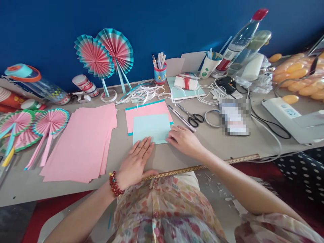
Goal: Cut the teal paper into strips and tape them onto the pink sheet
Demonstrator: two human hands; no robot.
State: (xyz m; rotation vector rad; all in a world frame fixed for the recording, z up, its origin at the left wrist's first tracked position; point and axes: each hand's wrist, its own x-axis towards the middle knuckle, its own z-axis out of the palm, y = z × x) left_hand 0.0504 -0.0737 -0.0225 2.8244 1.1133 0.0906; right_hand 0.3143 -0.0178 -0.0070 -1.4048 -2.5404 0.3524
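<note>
A light blue sheet of paper (153, 126) lies on the desk in front of me, overlapping a pink sheet with blue edge strips (129, 120). My left hand (138, 158) rests flat with fingers spread, its fingertips on the lower left corner of the light blue sheet. At the sheet's lower right corner, my right hand (186, 140) has its fingers curled together on the paper's edge. Just beyond that hand are a box cutter (182, 118) and black-handled scissors (193, 118). A stack of pink paper (81, 141) lies to the left.
Folded paper fans (115, 50) lean at the blue wall, and more fans (50, 123) lie far left. White paper strips (144, 93), a pen cup (160, 73) and a tape roll (108, 96) stand behind. Rightward are a phone (234, 118), cables and a power-socket box (291, 116).
</note>
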